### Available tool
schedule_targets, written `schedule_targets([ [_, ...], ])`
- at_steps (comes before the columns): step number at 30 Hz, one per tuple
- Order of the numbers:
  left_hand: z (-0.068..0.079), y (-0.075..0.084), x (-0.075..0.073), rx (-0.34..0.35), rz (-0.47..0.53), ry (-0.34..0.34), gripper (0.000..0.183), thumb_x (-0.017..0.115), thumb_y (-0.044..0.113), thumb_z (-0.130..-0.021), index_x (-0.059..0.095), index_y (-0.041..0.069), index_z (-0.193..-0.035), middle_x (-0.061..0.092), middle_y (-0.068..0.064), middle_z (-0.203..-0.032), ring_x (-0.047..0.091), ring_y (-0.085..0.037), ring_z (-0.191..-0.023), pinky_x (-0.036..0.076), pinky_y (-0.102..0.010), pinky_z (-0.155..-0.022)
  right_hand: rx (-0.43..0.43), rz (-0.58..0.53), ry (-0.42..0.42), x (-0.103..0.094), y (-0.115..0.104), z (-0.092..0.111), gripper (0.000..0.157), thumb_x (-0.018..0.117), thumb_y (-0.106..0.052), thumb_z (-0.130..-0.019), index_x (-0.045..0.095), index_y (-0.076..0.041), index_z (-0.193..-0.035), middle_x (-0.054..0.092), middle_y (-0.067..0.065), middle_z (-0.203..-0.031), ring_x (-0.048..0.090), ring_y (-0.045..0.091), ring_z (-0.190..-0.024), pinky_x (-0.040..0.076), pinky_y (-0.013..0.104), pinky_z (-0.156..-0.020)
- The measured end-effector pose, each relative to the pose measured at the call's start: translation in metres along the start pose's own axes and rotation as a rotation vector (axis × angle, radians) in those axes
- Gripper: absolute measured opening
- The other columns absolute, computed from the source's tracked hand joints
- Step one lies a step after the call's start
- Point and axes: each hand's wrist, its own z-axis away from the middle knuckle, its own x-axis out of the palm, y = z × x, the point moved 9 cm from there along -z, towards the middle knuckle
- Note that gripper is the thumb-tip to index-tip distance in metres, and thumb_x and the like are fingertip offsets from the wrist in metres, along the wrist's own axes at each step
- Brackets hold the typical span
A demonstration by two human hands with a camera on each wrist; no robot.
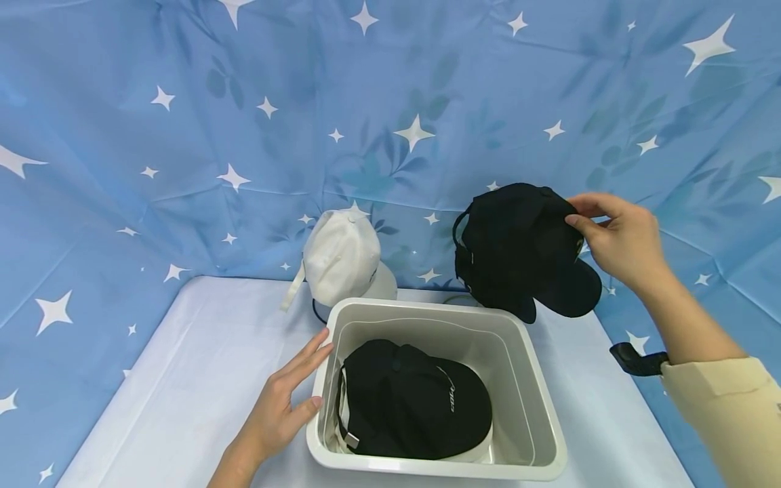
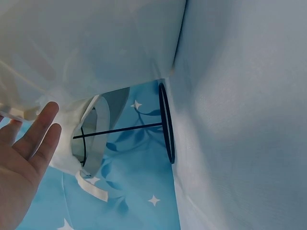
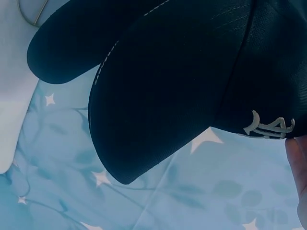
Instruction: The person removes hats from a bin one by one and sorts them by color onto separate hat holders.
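Observation:
My right hand [image 1: 625, 237] pinches the edge of a black baseball cap [image 1: 518, 230] with thumb and fingers, behind the back right corner of a light grey plastic bin [image 1: 427, 466]. White embroidery [image 3: 271, 127] shows on its front in the right wrist view. A second black brim [image 3: 62, 52] hangs beside the held cap's brim; the rest of that cap is mostly hidden. My left hand [image 1: 277, 407] rests with extended fingers at the bin's left rim. Inside the bin lies a black cap [image 1: 396, 400] with white lettering on its brim, a pale edge showing beneath.
A white cap [image 1: 342, 257] with a dangling strap hangs on a black wire stand [image 2: 166, 124] behind the bin's left corner. A thin wire base [image 1: 457, 298] shows below the black caps. The white-covered table [image 1: 213, 352] meets a blue star-patterned curtain [image 1: 274, 169] at the back.

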Motion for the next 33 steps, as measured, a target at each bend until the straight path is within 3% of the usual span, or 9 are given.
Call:
schedule_targets([
  [3, 0.000, 0.000, 0.000, 0.003, 0.001, 0.000, 0.076, 0.058, -0.003, -0.077, 0.053, 0.002, -0.152, 0.040, -0.016, -0.165, 0.046, -0.025, -0.148, 0.030, -0.020, -0.117, 0.003, 0.016, -0.006, 0.004, 0.004, 0.001, 0.022, 0.071, -0.005, -0.098, 0.075, -0.001, -0.119, 0.074, 0.022, -0.105, 0.044, -0.022, -0.085, 0.034, 0.002, -0.076],
  [7, 0.000, 0.001, 0.000, 0.014, 0.001, 0.002, 0.075, 0.058, -0.003, -0.078, 0.053, 0.002, -0.152, 0.041, -0.017, -0.164, 0.045, -0.025, -0.148, 0.030, -0.021, -0.117, 0.003, 0.034, -0.018, 0.010, 0.010, 0.002, 0.022, 0.071, -0.006, -0.098, 0.075, -0.001, -0.119, 0.074, 0.022, -0.104, 0.062, 0.006, -0.087, 0.034, 0.002, -0.075],
  [11, -0.001, 0.002, -0.001, 0.021, 0.002, 0.004, 0.075, 0.058, -0.002, -0.078, 0.053, 0.001, -0.152, 0.041, -0.018, -0.164, 0.045, -0.025, -0.148, 0.030, -0.021, -0.117, 0.025, 0.037, -0.031, 0.015, 0.017, 0.003, 0.022, 0.071, -0.007, -0.099, 0.075, -0.001, -0.119, 0.074, 0.022, -0.105, 0.065, 0.027, -0.091, 0.034, 0.004, -0.074],
  [14, -0.001, 0.002, -0.001, 0.022, 0.006, 0.007, 0.074, 0.058, -0.002, -0.078, 0.053, 0.001, -0.152, 0.041, -0.018, -0.164, 0.045, -0.024, -0.148, 0.030, -0.021, -0.118, 0.037, 0.028, -0.038, 0.019, 0.021, 0.002, 0.022, 0.071, -0.007, -0.099, 0.075, -0.001, -0.119, 0.074, 0.023, -0.106, 0.065, 0.021, -0.089, 0.035, 0.006, -0.073],
  [18, 0.000, 0.002, -0.001, 0.021, 0.011, 0.010, 0.074, 0.058, -0.002, -0.078, 0.053, 0.001, -0.152, 0.041, -0.018, -0.164, 0.045, -0.024, -0.148, 0.030, -0.021, -0.118, 0.039, 0.005, -0.054, 0.023, 0.025, 0.001, 0.022, 0.071, -0.007, -0.098, 0.075, -0.001, -0.119, 0.074, 0.023, -0.107, 0.056, -0.008, -0.083, 0.037, 0.006, -0.073],
  [20, 0.000, 0.002, -0.001, 0.020, 0.013, 0.009, 0.074, 0.058, -0.002, -0.078, 0.053, 0.000, -0.151, 0.041, -0.018, -0.164, 0.045, -0.024, -0.148, 0.030, -0.021, -0.118, 0.045, -0.004, -0.065, 0.025, 0.026, 0.001, 0.021, 0.071, -0.006, -0.098, 0.075, -0.002, -0.118, 0.075, 0.023, -0.107, 0.051, -0.014, -0.082, 0.037, 0.004, -0.073],
  [26, 0.000, 0.002, 0.001, 0.025, 0.003, 0.001, 0.073, 0.058, -0.002, -0.078, 0.053, -0.001, -0.151, 0.040, -0.018, -0.164, 0.046, -0.026, -0.148, 0.042, -0.023, -0.109, 0.054, -0.005, -0.092, 0.031, 0.032, 0.003, 0.021, 0.071, -0.006, -0.098, 0.076, -0.002, -0.118, 0.075, 0.024, -0.106, 0.065, 0.009, -0.082, 0.038, 0.005, -0.066],
  [31, 0.000, 0.002, 0.000, 0.029, 0.010, 0.004, 0.073, 0.058, -0.003, -0.078, 0.052, -0.002, -0.151, 0.040, -0.018, -0.164, 0.045, -0.026, -0.148, 0.041, -0.021, -0.110, 0.023, -0.015, -0.092, 0.037, 0.031, 0.004, 0.019, 0.072, -0.003, -0.096, 0.077, -0.002, -0.115, 0.075, 0.023, -0.103, 0.047, -0.017, -0.078, 0.038, 0.005, -0.065],
  [33, 0.001, 0.001, 0.000, 0.027, 0.017, 0.003, 0.074, 0.057, -0.003, -0.078, 0.052, -0.002, -0.151, 0.040, -0.018, -0.164, 0.045, -0.025, -0.148, 0.038, -0.020, -0.112, 0.016, -0.015, -0.093, 0.039, 0.031, 0.004, 0.019, 0.072, -0.002, -0.096, 0.077, -0.002, -0.114, 0.076, 0.022, -0.101, 0.045, -0.021, -0.077, 0.038, 0.004, -0.064],
])
